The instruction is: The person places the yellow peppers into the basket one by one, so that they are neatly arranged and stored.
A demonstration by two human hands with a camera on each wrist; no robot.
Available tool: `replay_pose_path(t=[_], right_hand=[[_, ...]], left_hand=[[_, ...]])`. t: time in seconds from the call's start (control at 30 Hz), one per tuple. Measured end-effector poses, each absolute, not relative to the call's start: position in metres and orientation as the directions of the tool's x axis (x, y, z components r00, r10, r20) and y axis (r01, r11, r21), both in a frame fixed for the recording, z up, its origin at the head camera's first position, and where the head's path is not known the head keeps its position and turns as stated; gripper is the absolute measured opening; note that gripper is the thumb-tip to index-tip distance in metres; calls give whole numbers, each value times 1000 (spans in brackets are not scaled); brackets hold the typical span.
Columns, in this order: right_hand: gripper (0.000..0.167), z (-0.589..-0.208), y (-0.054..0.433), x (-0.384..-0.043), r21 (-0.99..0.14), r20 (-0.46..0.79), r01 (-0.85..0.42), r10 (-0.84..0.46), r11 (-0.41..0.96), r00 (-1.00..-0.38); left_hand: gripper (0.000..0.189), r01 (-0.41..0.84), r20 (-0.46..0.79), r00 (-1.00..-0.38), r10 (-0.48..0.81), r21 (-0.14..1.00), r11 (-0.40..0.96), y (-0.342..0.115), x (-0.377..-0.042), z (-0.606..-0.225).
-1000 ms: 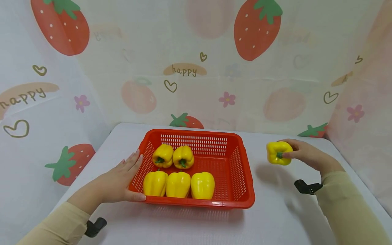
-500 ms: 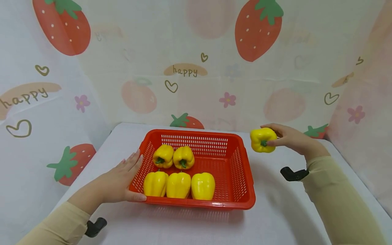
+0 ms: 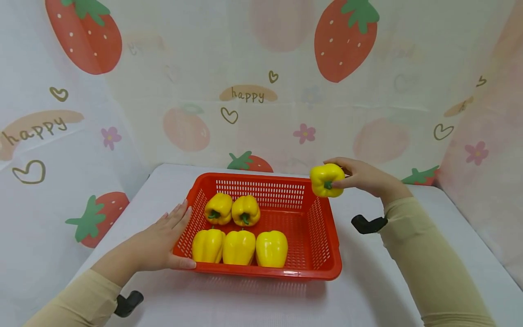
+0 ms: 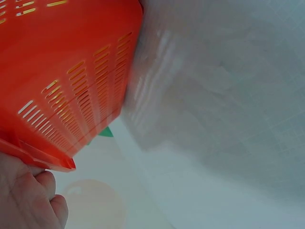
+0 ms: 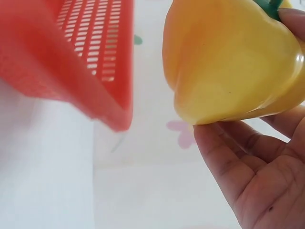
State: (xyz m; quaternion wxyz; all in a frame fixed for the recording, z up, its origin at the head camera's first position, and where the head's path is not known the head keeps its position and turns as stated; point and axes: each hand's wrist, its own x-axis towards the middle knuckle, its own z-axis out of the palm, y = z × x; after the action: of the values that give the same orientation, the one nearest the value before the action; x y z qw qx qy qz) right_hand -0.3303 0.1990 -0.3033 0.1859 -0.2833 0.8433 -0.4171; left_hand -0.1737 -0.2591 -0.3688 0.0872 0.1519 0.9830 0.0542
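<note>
A red plastic basket (image 3: 286,271) with slotted walls stands on the white table. Two yellow bell peppers (image 3: 246,210) lie toward its back left, stems facing forward. Along the front wall three more yellow bell peppers (image 3: 271,249) sit in a row. My left hand (image 3: 157,240) rests on the basket's left rim with extended fingers, the thumb on the front corner. In the right wrist view, my right hand (image 5: 267,176) pinches another yellow bell pepper (image 5: 228,62) between thumb and fingertips. The head view has this pepper raised, overlapping the basket's back right corner, its green stem toward me.
The white table (image 3: 245,309) extends around the basket. Behind it and at both sides hang pale cloth walls (image 3: 253,59) printed with strawberries, hearts and flowers. A black strap-like piece (image 3: 369,224) sticks out at each wrist.
My right hand has carried its bell pepper leftward and up, from right of the basket to its back right corner. My left hand and the basket stay put.
</note>
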Motion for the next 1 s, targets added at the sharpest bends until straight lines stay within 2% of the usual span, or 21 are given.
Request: replay_pose_path(t=[0.33,1.0], right_hand=[[66,-307,164,-331,-826,-42,-347,-663,444,-748],[70,-332,108,-331,-809,-79,-336,-655,483,-751]], left_hand=[[125,292,-154,-938,310,129,948,-259,-173,-369],[125,287,-152,-940,307,137,948,-258,-171,-367]])
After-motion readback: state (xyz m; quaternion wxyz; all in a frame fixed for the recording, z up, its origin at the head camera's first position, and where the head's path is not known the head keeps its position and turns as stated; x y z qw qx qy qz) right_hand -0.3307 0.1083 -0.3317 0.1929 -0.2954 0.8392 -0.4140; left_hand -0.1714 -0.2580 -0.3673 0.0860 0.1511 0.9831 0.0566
